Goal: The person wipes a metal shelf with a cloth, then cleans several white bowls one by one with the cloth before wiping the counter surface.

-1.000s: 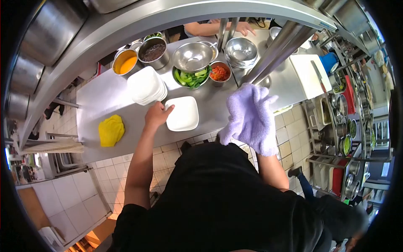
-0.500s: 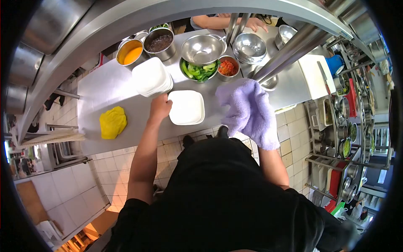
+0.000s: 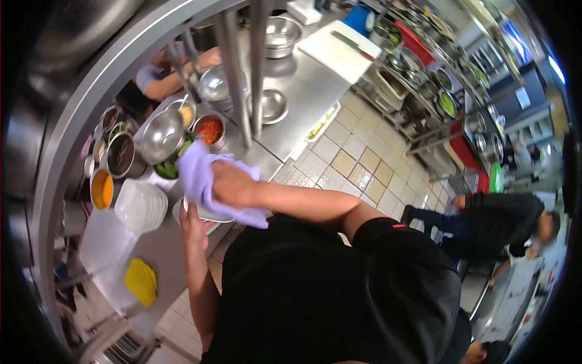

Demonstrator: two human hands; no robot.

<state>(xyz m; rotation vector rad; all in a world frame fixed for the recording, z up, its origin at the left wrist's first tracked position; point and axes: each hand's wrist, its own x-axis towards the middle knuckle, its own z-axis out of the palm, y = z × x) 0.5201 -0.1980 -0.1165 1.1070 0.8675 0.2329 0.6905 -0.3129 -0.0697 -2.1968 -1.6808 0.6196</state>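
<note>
Right hand (image 3: 233, 185) presses purple cloth (image 3: 197, 173) flat onto white plate (image 3: 209, 217), fingers spread over cloth to wipe. Left hand (image 3: 193, 225) clamped on plate's near edge, steadying it on tabletop (image 3: 112, 242). Plate stack (image 3: 140, 206) just beside; greens bowl (image 3: 170, 168) behind cloth; yellow rag (image 3: 140, 280) well apart.
</note>
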